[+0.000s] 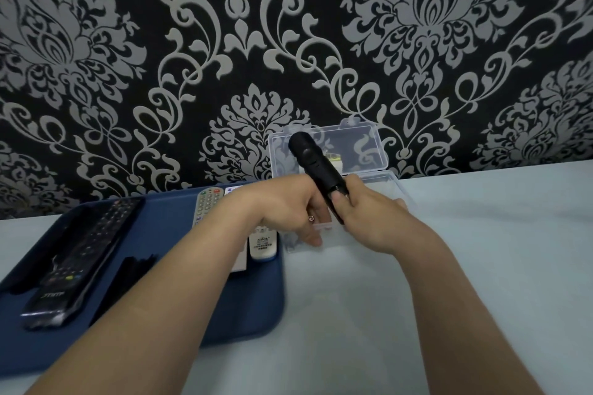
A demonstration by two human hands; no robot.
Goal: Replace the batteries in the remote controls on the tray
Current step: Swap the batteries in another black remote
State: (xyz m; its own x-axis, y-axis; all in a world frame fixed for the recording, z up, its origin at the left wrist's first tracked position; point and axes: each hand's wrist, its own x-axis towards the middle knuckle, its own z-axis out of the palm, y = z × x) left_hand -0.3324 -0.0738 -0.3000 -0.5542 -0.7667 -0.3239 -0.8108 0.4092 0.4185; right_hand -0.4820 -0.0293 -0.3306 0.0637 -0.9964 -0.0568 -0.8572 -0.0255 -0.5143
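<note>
A small black remote [316,167] is held tilted above the clear plastic box [369,144], whose lid stands open against the wall. My right hand [369,218] grips the remote's lower end, thumb on top. My left hand [295,212] is beside it with fingers curled down at the remote's underside; whether it holds the remote is hidden. The blue tray [192,298] on the left carries a long black remote [86,250], a grey remote [208,202] with coloured buttons and a white remote [263,244].
The tray and box sit on a pale tabletop [449,282] against a black wall with grey floral patterns. A small black piece [134,269] lies on the tray near the long remote. Something yellow [333,157] shows inside the box.
</note>
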